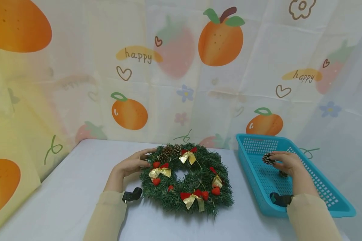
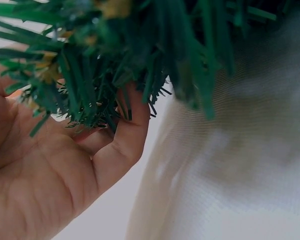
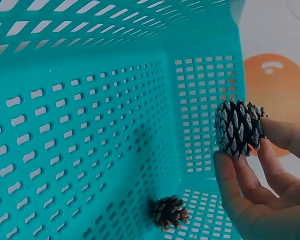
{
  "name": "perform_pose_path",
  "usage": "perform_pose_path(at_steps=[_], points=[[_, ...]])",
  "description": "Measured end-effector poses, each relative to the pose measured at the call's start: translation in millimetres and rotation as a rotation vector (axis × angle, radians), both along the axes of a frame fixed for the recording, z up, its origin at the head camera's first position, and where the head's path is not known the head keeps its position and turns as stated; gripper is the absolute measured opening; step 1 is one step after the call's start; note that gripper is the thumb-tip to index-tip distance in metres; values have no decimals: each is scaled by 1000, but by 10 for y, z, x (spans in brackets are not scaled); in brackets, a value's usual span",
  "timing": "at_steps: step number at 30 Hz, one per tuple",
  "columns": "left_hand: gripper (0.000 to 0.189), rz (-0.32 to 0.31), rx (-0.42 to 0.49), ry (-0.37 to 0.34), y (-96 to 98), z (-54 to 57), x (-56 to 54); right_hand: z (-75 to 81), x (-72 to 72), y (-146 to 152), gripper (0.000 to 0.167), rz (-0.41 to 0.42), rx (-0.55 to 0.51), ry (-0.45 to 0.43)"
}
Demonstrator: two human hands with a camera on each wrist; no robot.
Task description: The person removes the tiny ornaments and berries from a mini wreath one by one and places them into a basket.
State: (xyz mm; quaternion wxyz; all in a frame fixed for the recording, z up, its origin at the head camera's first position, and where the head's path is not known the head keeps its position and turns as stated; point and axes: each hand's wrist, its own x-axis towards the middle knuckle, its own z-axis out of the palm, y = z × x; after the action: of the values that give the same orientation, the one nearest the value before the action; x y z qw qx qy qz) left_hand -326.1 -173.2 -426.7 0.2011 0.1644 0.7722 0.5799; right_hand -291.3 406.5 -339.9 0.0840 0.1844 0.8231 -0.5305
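Note:
A green artificial wreath (image 1: 220, 164) lies on the white table, with gold bows with red tops, red berry-like ornaments and a few pinecones (image 1: 167, 152) at its upper left. My left hand (image 1: 134, 163) grips its left edge; the left wrist view shows the fingers (image 2: 132, 130) curled in under the green needles (image 2: 180, 45), some tips hidden. Over the blue basket (image 1: 251, 190), my right hand (image 1: 289, 163) pinches a white-tipped pinecone (image 3: 239, 128) between thumb and fingers. Below it, a second, brown pinecone (image 3: 170, 212) rests on the basket's floor.
The perforated plastic basket stands to the right of the wreath, its long side running front to back. Behind the table (image 1: 63, 207) hangs a fruit-printed cloth (image 1: 169, 93), which also covers the left side. Black camera mounts (image 1: 132, 194) sit at both wrists.

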Motion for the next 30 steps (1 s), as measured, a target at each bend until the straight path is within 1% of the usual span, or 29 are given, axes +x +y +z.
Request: perform_pose_path(at_steps=[5,9,14,16,24,30], points=[[73,-2,3,3,-1,-8,-2,-8,1,-27,67,-16,19,1],[73,2,-2,-2,13,14,9,-24,5,-45,64,-23,35,11],[73,-3,-4,-1,30,30,13,-30,14,-57,61,-13,40,18],[73,-11,-2,4,28,30,12,-25,17,-64,61,-11,44,19],[73,1,-7,-5,22,43,25,-24,6,-88,61,-17,72,21],[73,0,-12,-8,24,54,34,-32,-13,-101,62,-32,54,16]])
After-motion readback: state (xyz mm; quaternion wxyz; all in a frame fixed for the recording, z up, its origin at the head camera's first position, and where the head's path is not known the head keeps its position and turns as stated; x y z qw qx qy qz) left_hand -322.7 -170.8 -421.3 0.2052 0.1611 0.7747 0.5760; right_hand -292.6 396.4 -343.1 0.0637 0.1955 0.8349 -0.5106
